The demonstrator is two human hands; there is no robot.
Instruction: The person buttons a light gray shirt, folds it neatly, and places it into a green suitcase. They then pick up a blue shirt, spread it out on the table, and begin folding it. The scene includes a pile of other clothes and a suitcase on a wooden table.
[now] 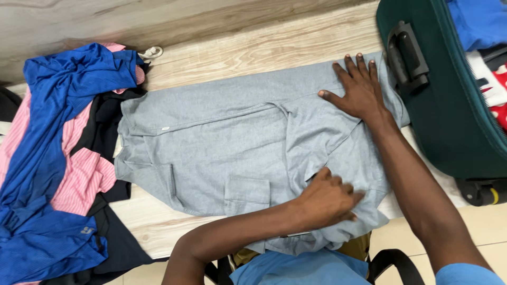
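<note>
We see a grey shirt spread flat across the middle of a pale wooden surface, its collar to the left, a chest pocket toward the near edge and one sleeve folded over the body. To the right stands an open dark green suitcase with a black handle, holding blue, white and red clothing at its far right. On the left lies a heap of clothes in blue, pink stripes and black. Our right hand lies open and flat, fingers spread, pressing the shirt's far right part. Our left hand is loosely curled, knuckles up, bunching the shirt's fabric at the near right.
</note>
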